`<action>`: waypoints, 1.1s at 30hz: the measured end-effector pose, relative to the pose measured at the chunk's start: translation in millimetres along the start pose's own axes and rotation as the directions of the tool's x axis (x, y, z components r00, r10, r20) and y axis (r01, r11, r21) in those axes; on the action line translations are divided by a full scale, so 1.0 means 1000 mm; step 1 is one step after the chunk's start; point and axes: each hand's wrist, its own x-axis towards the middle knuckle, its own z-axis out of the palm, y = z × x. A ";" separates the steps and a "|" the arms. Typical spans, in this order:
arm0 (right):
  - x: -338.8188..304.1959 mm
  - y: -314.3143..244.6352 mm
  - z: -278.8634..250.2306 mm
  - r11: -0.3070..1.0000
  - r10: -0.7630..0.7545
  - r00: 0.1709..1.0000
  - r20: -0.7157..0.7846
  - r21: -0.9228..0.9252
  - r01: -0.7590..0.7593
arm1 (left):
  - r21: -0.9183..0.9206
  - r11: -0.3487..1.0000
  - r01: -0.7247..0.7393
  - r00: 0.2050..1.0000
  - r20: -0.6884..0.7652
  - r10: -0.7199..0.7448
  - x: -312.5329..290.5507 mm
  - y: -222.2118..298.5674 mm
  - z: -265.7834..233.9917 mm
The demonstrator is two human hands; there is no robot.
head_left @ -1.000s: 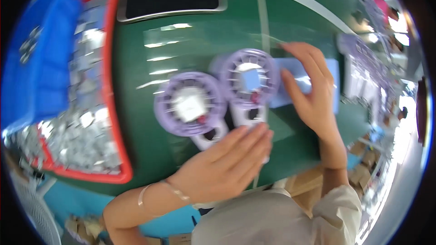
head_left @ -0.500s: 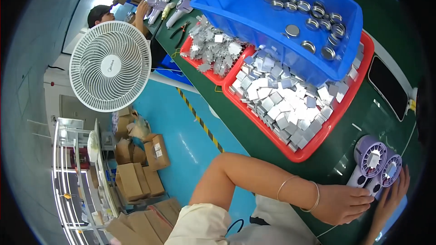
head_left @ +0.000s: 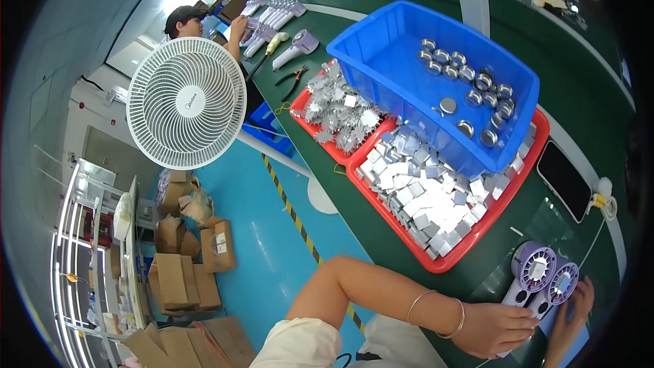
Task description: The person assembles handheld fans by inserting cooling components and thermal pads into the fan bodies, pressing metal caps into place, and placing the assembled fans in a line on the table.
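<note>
Two purple-and-white handheld fans lie side by side at the lower right: a left fan and a right fan. Each round head shows a silvery square in its centre. My left hand, with two thin bangles at the wrist, has its fingers curled over the white handles, mainly the left fan's. Beside the right fan's head is my right hand, thumb and fingers apart; its contact with the fan is partly hidden. Ahead, a red tray holds many silvery square pieces.
A blue bin with round metal parts rests on the tray. Spiky silvery parts fill a smaller red tray. Pliers, more handheld fans, a phone, a large white fan and a co-worker are around.
The view has shifted, so the bench things sit lower in it. My left hand stays on the fan handles, and my right hand stays beside the right fan.
</note>
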 end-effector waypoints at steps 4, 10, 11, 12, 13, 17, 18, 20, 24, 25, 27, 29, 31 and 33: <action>0.016 -0.004 -0.005 0.986 -0.040 0.999 -0.018 0.163 0.042 | -0.042 0.999 0.031 0.999 0.027 -0.030 0.001 0.000 -0.003; 0.027 -0.022 -0.011 0.984 -0.073 0.996 0.057 0.170 0.062 | -0.034 0.999 0.041 0.998 0.044 -0.040 -0.001 -0.001 -0.008; 0.028 -0.025 -0.013 0.982 -0.051 0.997 0.053 0.183 0.040 | 0.023 0.999 0.032 0.998 0.051 -0.033 -0.001 0.000 -0.010; 0.027 -0.022 -0.016 0.983 -0.128 0.987 0.093 0.145 0.114 | 0.027 0.999 0.030 0.998 0.047 -0.031 -0.001 0.001 -0.012; 0.026 -0.021 -0.020 0.984 -0.129 0.988 0.089 0.136 0.117 | 0.023 0.999 0.034 0.998 0.058 -0.036 -0.002 0.002 -0.014; 0.021 -0.023 -0.037 0.972 -0.020 0.975 0.219 0.234 -0.032 | -0.051 0.998 0.042 0.998 0.050 -0.040 -0.006 0.000 -0.012; 0.019 -0.025 -0.041 0.941 0.063 0.968 0.243 0.309 -0.139 | -0.051 0.998 0.033 0.998 0.060 -0.030 -0.008 0.001 -0.010; 0.017 -0.021 -0.055 0.944 0.014 0.984 0.177 0.322 -0.071 | -0.056 0.998 0.025 0.998 0.062 -0.022 -0.002 0.003 -0.012; 0.017 -0.041 -0.077 0.921 0.046 0.996 -0.071 0.389 -0.014 | -0.359 0.916 0.177 0.973 0.202 -0.109 0.007 -0.001 -0.028; 0.022 -0.045 -0.078 0.917 0.012 0.995 -0.104 0.398 0.031 | -0.385 0.898 0.211 0.973 0.174 -0.154 0.008 -0.004 -0.030; 0.028 -0.057 -0.088 0.885 -0.084 0.983 -0.161 0.442 0.148 | -0.386 0.890 0.241 0.970 0.125 -0.208 0.021 -0.011 -0.048; 0.041 -0.071 -0.085 0.844 -0.207 0.969 -0.134 0.476 0.246 | -0.332 0.881 0.337 0.941 0.088 -0.327 0.019 -0.013 -0.072; 0.041 -0.089 -0.093 0.854 -0.253 0.967 -0.039 0.460 0.242 | -0.406 0.816 0.412 0.890 -0.011 -0.455 0.036 -0.020 -0.093; 0.045 -0.093 -0.091 0.848 -0.319 0.948 -0.011 0.443 0.290 | -0.457 0.719 0.523 0.821 0.045 -0.568 0.060 -0.020 -0.104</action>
